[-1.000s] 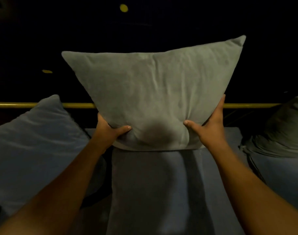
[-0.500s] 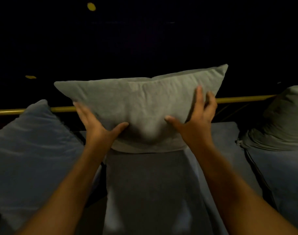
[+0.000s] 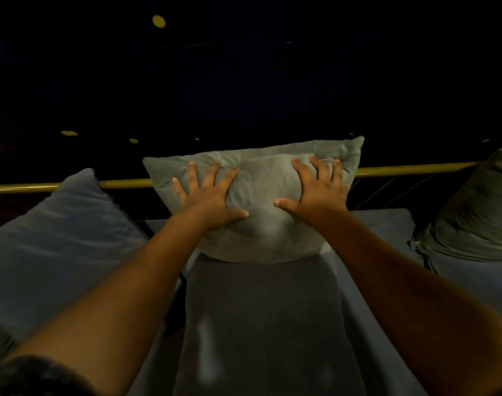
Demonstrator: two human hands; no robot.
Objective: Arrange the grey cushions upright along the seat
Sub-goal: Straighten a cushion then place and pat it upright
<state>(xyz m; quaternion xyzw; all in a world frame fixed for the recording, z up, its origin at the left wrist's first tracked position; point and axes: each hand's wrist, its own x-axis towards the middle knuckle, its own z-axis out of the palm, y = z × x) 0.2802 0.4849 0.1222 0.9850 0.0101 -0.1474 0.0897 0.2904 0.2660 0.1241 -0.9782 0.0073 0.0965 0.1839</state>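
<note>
A light grey cushion stands on the seat in the middle of the head view, leaning back against a yellow rail. My left hand lies flat on its front, left of centre, fingers spread. My right hand presses flat on its right half, fingers spread too. Neither hand grips the fabric. A blue-grey cushion leans at the left. Another grey cushion stands at the right edge.
The yellow rail runs left to right behind the seat, with darkness and a few small yellow lights beyond it. A dark gap separates the left cushion from the middle seat pad.
The cushion came down from a lifted, gripped position and now rests against the rail. Both hands let go of its lower corners and moved up onto its front face, palms flat.
</note>
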